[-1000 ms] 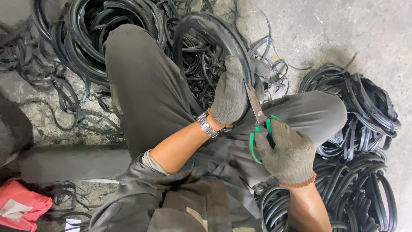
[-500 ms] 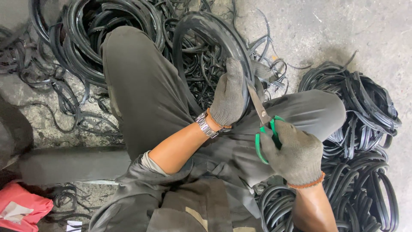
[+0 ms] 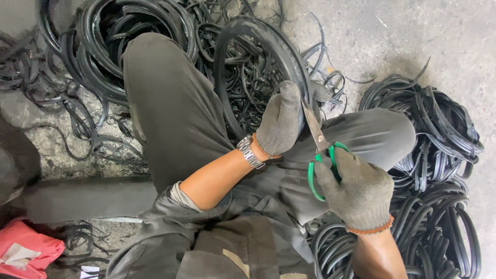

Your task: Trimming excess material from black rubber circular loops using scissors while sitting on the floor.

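My left hand (image 3: 281, 121), in a grey knit glove with a metal watch at the wrist, grips the rim of a black rubber hoop (image 3: 238, 39) that stands between my knees. My right hand (image 3: 359, 188), also gloved, holds green-handled scissors (image 3: 319, 151). The blades point up and touch the hoop right beside my left fingers. I sit with both legs in grey trousers spread apart.
Tangled black rubber rings and strips (image 3: 98, 57) cover the concrete floor at the upper left. A stack of black rubber loops (image 3: 439, 155) lies at my right side. A red cloth item (image 3: 26, 250) sits at the bottom left.
My right hand has shifted slightly down and right with the scissors. My left hand keeps its grip on the hoop.
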